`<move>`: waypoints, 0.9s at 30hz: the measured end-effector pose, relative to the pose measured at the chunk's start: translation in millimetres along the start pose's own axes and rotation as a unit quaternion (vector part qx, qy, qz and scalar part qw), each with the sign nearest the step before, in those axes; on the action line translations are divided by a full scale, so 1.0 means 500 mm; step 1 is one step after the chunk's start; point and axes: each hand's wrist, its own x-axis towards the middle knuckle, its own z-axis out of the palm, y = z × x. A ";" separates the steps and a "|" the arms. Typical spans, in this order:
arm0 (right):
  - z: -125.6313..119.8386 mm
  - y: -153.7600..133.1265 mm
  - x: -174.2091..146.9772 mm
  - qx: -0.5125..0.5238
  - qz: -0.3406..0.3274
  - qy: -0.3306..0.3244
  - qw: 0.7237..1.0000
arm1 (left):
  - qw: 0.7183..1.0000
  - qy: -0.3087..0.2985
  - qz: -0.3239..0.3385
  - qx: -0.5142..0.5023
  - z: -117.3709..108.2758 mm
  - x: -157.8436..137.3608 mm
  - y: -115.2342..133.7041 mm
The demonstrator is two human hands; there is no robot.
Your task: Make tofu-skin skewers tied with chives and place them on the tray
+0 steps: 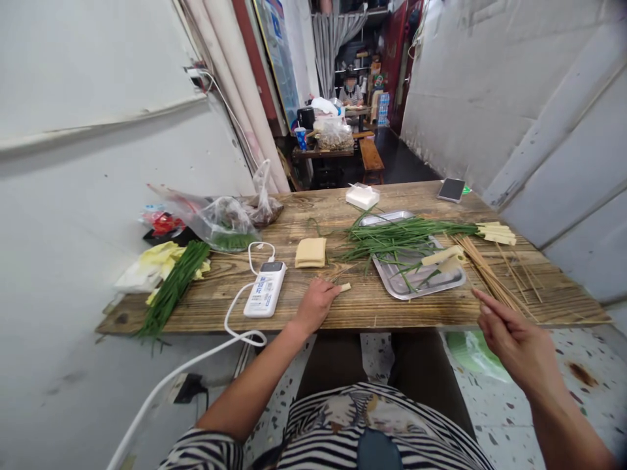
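Note:
My left hand [316, 305] rests at the table's front edge, its fingers closed on a small pale roll of tofu skin [345, 287]. Just beyond it lies a stack of square tofu-skin sheets [310, 252]. My right hand [512, 336] is raised by the front edge at the right, near a bundle of wooden skewers [490, 277]. Its fingers are drawn together; whatever they may pinch is not discernible. Long green chives [386, 236] lie across a metal tray [416, 291]. Pale rolls [448, 259] with chives in them rest over the tray's right side, and more rolls [497, 233] lie behind the skewers.
A white power bank [265, 290] with a cable stands left of my left hand. Another chive bunch [174, 287] and plastic bags [220, 222] lie at the left. A tissue pack [362, 196] and a phone [451, 190] are at the back. A person [351, 94] sits far off.

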 end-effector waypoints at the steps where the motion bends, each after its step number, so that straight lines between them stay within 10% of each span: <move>1: 0.004 -0.006 -0.001 -0.015 -0.035 -0.002 0.999 | 1.000 0.003 0.004 0.003 0.001 0.000 -0.001; 7: 0.035 -0.081 -0.030 -0.062 -0.208 -0.053 0.975 | 1.000 -0.003 0.009 0.010 0.005 0.001 -0.003; 13: 0.091 -0.150 -0.102 0.059 -0.174 -0.240 0.953 | 0.998 -0.019 -0.015 -0.050 -0.003 0.010 -0.009; 20: 0.229 -0.033 -0.132 0.192 0.030 -0.303 0.933 | 0.996 -0.038 0.005 -0.087 -0.003 0.018 -0.030; 27: 0.232 0.022 -0.140 0.072 -0.052 -0.265 0.960 | 0.997 -0.016 0.027 -0.068 -0.009 0.019 -0.022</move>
